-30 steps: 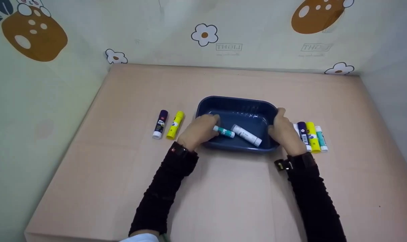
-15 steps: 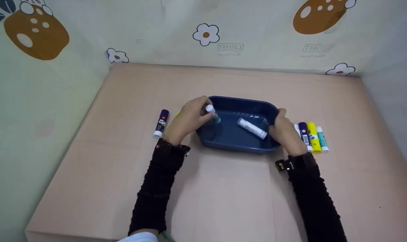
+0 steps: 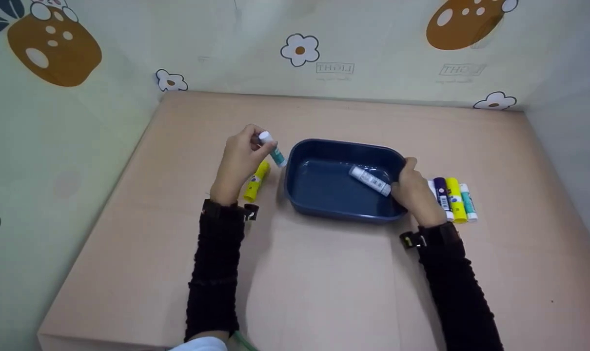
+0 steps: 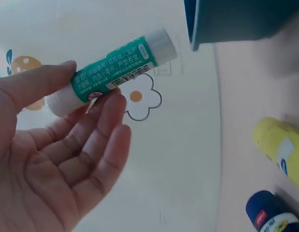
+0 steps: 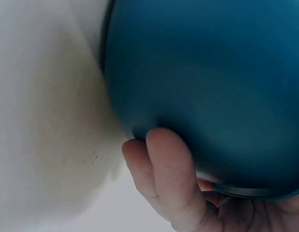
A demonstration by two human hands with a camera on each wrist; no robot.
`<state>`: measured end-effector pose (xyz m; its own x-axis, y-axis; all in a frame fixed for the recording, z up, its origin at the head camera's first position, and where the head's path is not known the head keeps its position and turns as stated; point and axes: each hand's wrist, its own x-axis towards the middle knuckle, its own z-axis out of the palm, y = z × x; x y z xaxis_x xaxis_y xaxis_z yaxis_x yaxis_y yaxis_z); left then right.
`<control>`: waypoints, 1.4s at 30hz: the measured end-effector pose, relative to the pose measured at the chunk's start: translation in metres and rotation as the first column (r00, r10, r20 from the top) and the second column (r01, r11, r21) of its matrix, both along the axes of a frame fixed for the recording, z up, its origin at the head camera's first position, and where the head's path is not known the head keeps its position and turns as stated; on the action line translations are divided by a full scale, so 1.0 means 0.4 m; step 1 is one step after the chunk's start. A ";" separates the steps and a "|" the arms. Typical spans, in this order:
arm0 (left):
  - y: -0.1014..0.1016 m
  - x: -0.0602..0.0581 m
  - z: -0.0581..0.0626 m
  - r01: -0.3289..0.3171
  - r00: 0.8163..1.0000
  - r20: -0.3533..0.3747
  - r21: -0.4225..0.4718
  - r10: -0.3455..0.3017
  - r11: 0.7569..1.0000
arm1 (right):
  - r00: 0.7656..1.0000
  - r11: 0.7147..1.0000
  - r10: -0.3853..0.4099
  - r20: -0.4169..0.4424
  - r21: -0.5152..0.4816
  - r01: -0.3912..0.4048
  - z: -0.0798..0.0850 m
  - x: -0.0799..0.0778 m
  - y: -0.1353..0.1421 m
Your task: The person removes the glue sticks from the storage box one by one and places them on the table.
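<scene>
My left hand pinches a green-and-white glue stick between thumb and fingers, raised just left of the dark blue plastic tub. In the left wrist view this glue stick lies slantwise, its printed label and barcode facing the camera. My right hand grips the tub's right end; in the right wrist view its fingers press on the tub's wall. A white glue stick lies inside the tub, near the right hand.
A yellow glue stick lies left of the tub. Beside it is a dark purple one, hidden by my left hand in the head view. Right of the tub, purple, yellow and green-white glue sticks lie in a row.
My left hand has lifted the green-and-white glue stick out of the tub and carried it left past the rim. The white glue stick has shifted right inside the tub; the right hand stays in place.
</scene>
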<state>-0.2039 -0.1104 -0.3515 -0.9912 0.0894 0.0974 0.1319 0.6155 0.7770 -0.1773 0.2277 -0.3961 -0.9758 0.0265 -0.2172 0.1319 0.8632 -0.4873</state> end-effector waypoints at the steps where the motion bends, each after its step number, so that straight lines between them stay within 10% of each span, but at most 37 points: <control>1: -0.002 -0.002 -0.004 -0.015 1.000 0.022 -0.022 0.016 1.000 | 1.000 1.000 -0.001 -0.001 0.002 0.001 0.000 0.000 0.001; 14: 0.036 -0.034 -0.091 0.057 0.984 0.176 -0.306 -0.002 0.950 | 1.000 1.000 0.003 -0.027 0.000 -0.003 0.001 0.002 0.001; 26: 0.075 -0.006 -0.137 -0.081 0.997 -0.054 -0.491 0.062 0.867 | 1.000 1.000 0.012 -0.013 -0.022 -0.012 0.000 0.003 0.004; 33: 0.077 -0.005 -0.138 -0.113 0.990 0.006 -0.538 0.137 0.835 | 1.000 1.000 -0.003 0.014 -0.026 0.003 0.001 0.003 0.003; 42: 0.050 -0.012 -0.124 -0.095 0.982 0.098 -0.492 0.163 0.865 | 1.000 0.999 0.002 0.022 -0.037 -0.002 0.000 0.000 0.005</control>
<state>-0.2088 -0.0904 -0.4011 -0.9977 -0.0381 -0.0565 -0.0568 0.9225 0.3818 -0.1775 0.2298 -0.3963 -0.9709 0.0161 -0.2391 0.1411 0.8450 -0.5159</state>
